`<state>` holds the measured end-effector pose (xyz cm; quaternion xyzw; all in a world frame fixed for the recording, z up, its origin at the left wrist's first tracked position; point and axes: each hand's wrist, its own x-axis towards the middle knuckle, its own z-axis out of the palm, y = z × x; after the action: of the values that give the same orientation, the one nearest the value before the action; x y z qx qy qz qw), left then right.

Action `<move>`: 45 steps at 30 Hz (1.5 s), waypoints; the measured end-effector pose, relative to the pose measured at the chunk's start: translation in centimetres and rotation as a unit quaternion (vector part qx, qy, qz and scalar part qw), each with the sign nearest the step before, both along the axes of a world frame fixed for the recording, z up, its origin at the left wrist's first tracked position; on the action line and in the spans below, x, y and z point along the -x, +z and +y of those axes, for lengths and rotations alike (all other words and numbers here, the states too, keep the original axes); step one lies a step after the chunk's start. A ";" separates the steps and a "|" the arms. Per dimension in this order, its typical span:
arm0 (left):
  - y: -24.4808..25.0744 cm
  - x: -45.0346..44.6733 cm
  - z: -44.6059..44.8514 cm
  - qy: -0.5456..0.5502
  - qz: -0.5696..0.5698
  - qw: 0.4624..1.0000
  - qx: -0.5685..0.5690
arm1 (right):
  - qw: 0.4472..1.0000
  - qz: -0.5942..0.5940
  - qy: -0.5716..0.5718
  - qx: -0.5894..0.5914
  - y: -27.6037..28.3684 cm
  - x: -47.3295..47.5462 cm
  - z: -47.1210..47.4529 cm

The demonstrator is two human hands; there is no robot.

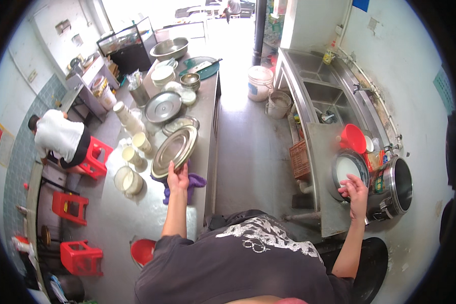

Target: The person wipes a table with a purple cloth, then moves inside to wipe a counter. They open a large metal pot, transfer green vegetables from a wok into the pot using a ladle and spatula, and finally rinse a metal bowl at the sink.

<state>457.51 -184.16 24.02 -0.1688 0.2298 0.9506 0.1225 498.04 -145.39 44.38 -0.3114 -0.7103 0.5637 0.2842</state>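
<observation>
My left hand [178, 178] grips the near edge of an oval metal tray or lid [173, 152], which is tilted above the steel table [193, 224]. A crumpled purple cloth [196, 182] lies beneath and beside that hand. On the right, my right hand [354, 192] hovers over the edge of a round dark-rimmed pot [347, 171] with a white content or surface inside. Its fingers are loosely bent and apart, with nothing visible in them. Close beside it stands a tall stainless-steel pot [402, 186] with clamps on its side.
Paper cups [141, 141], a round metal lid [163, 107] and stacked bowls [163, 76] crowd the left table. A knife [209, 65] rests on a green board [190, 62]. Rightward are a double sink [323, 98] and red basin [353, 138]. A seated person [60, 133] is at far left.
</observation>
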 end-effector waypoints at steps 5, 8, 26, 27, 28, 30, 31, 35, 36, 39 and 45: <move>5.7 -4.5 0.1 -0.080 0.077 0.991 0.074 | 0.997 -0.018 0.066 0.039 -1.9 5.3 -1.8; 9.3 -6.9 1.5 -0.186 0.143 0.971 0.054 | 0.990 -0.022 0.108 0.085 -2.9 8.7 -3.4; 20.4 -21.2 26.1 -0.752 0.348 0.560 -0.023 | 0.971 0.045 -0.214 -0.099 2.9 -6.4 6.0; 20.1 -21.3 26.6 -0.749 0.374 0.547 0.012 | 0.955 0.028 -0.257 -0.145 4.5 -8.9 7.7; 19.7 -21.1 26.6 -0.756 0.361 0.545 0.043 | 0.935 0.006 -0.297 -0.191 6.2 -11.6 9.3; 18.5 -20.3 26.5 -0.763 0.327 0.551 0.080 | 0.889 -0.052 -0.370 -0.265 9.6 -16.9 11.8; 17.8 -19.8 26.4 -0.758 0.301 0.570 0.096 | 0.867 -0.085 -0.395 -0.292 11.1 -19.1 13.2; 14.9 -18.2 25.4 -0.729 0.193 0.646 0.118 | 0.786 -0.251 -0.435 -0.360 14.1 -25.0 17.9; 14.5 -18.0 25.1 -0.723 0.195 0.654 0.108 | 0.769 -0.294 -0.432 -0.368 14.2 -25.8 18.9; 14.3 -18.3 25.4 -0.717 0.204 0.659 0.102 | 0.726 -0.415 -0.386 -0.389 12.0 -26.6 21.8; 15.7 -20.1 26.8 -0.678 0.240 0.670 0.186 | 0.724 -0.485 -0.328 -0.365 4.2 -26.0 30.3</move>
<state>477.60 -157.40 39.68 0.2479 0.4743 0.5515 0.6399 524.02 -115.04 48.55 -0.6278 -0.7558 -0.0957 0.1597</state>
